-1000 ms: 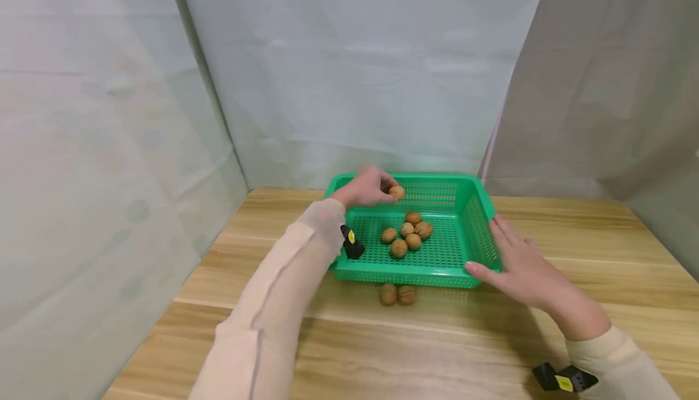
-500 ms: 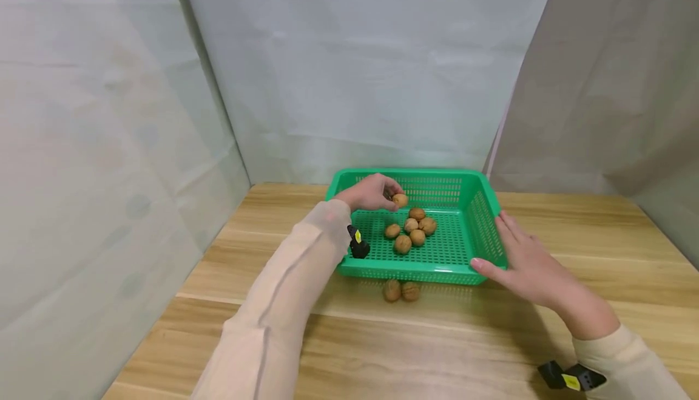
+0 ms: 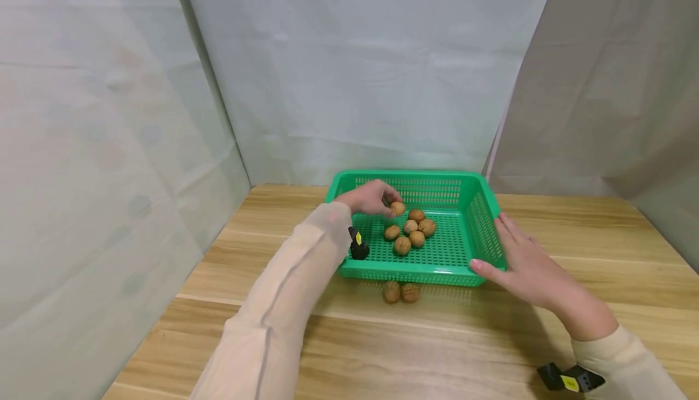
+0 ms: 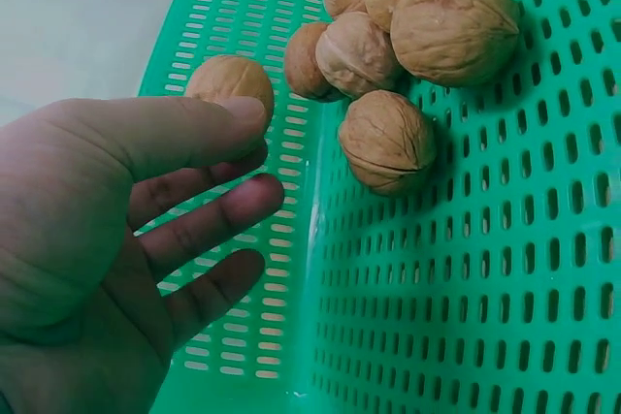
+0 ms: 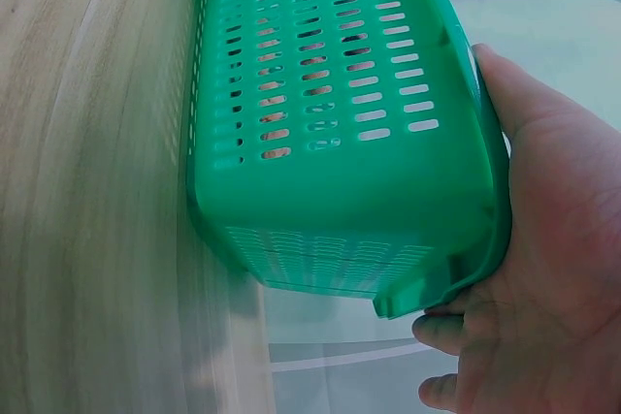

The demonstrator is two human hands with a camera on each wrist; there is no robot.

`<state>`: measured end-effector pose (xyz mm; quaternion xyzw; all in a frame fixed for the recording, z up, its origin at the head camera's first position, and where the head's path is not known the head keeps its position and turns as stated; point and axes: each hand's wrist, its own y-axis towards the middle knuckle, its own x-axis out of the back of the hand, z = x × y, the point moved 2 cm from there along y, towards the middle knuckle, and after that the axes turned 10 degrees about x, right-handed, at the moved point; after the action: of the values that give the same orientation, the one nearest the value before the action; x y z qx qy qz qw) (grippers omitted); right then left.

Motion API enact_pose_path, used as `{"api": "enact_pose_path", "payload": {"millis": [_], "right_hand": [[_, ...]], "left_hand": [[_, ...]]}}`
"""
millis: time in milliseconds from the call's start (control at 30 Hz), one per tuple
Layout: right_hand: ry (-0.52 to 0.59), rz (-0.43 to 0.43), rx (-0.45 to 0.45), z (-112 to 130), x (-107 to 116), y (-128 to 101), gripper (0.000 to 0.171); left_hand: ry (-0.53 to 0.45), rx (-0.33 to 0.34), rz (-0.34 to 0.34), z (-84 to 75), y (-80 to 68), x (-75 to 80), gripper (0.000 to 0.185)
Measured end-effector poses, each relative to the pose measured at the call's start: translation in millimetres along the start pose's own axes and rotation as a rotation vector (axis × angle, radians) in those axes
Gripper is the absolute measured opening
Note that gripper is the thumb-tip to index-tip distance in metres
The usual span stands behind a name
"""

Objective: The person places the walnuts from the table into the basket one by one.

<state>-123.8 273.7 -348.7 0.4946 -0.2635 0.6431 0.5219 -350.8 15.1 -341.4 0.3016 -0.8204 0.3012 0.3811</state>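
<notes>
My left hand reaches into a green plastic basket and pinches a walnut between thumb and index finger. In the left wrist view the thumb lies across this walnut, and the other fingers are spread apart beneath. Several more walnuts lie grouped on the basket floor, just to the right of the held one. My right hand rests on the basket's near right corner, fingers extended along the right rim and thumb on the front rim.
Two walnuts, one on the left and one on the right, sit side by side on the wooden table, right by the basket's front wall. Pale cloth sheets hang behind and at both sides.
My left hand has lowered the pinched walnut from near the back rim toward the basket floor, beside the other walnuts. The right hand stays at the basket's corner.
</notes>
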Motion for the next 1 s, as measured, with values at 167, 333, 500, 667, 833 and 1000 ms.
{"api": "enact_pose_path", "payload": {"millis": [167, 333, 500, 667, 833, 1000], "right_hand": [[0.003, -0.002, 0.001, 1, 0, -1, 0.104], [0.011, 0.007, -0.004, 2, 2, -2, 0.104], [0.010, 0.005, -0.008, 2, 2, -3, 0.103], [0.007, -0.002, -0.009, 2, 1, -3, 0.103], [0.005, -0.008, -0.008, 2, 0, -3, 0.103], [0.001, -0.010, -0.009, 0, -1, -3, 0.103]], "left_hand": [[0.063, 0.028, 0.016, 0.4, 0.4, -3.3, 0.038], [0.097, 0.052, 0.047, 1.3, 2.6, -6.9, 0.039], [0.098, 0.042, 0.076, 1.0, 4.4, -9.3, 0.041], [0.102, 0.036, 0.079, 1.1, 5.5, -10.9, 0.037], [0.085, 0.032, 0.080, 1.8, 6.1, -11.3, 0.033], [0.070, 0.045, 0.074, 3.4, 6.4, -11.4, 0.032]]}}
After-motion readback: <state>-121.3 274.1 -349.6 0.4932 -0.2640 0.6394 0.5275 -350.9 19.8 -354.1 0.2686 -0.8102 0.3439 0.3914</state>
